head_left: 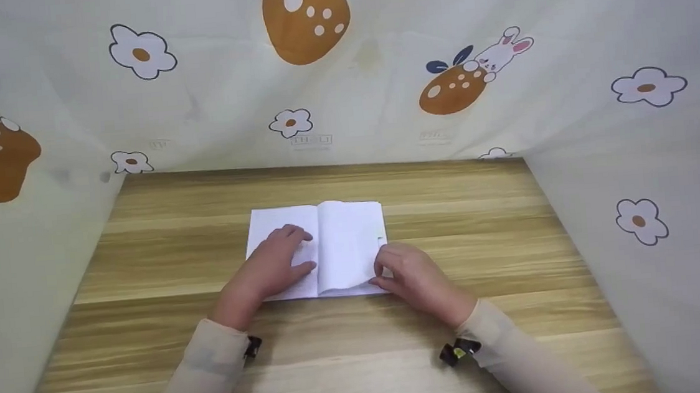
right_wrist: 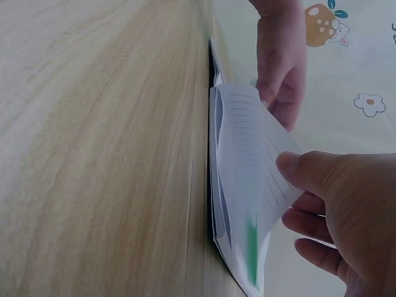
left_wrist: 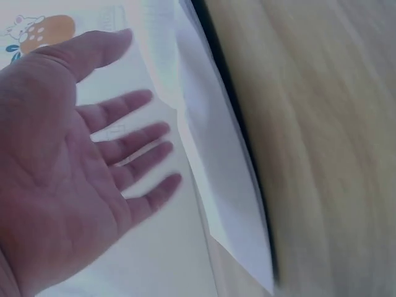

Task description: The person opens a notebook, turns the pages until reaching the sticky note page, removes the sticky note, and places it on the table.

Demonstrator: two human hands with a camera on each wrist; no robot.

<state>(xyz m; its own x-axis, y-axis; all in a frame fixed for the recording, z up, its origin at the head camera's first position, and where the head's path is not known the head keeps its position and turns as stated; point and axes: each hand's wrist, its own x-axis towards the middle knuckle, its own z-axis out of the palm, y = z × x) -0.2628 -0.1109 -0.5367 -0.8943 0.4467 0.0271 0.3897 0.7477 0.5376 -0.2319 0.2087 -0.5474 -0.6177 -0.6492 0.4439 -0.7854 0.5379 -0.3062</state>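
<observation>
An open notebook (head_left: 350, 237) with white pages lies on the wooden table. Over its left page is my left hand (head_left: 271, 262), its fingers spread and relaxed with nothing held; the left wrist view shows the palm and the separated fingers. At the lower right corner, my right hand (head_left: 415, 275) pinches the edge of a lined page (right_wrist: 272, 173) between thumb and forefinger. That page is raised and bowed above the pages under it in the right wrist view. A green mark (right_wrist: 252, 253) shows near the notebook's outer edge.
The wood-grain table (head_left: 350, 359) meets a pale cloth wall (head_left: 218, 107) at the back, printed with rabbits and flowers. More of this cloth closes off the left and right sides. A small black device (head_left: 459, 351) is strapped at the right wrist.
</observation>
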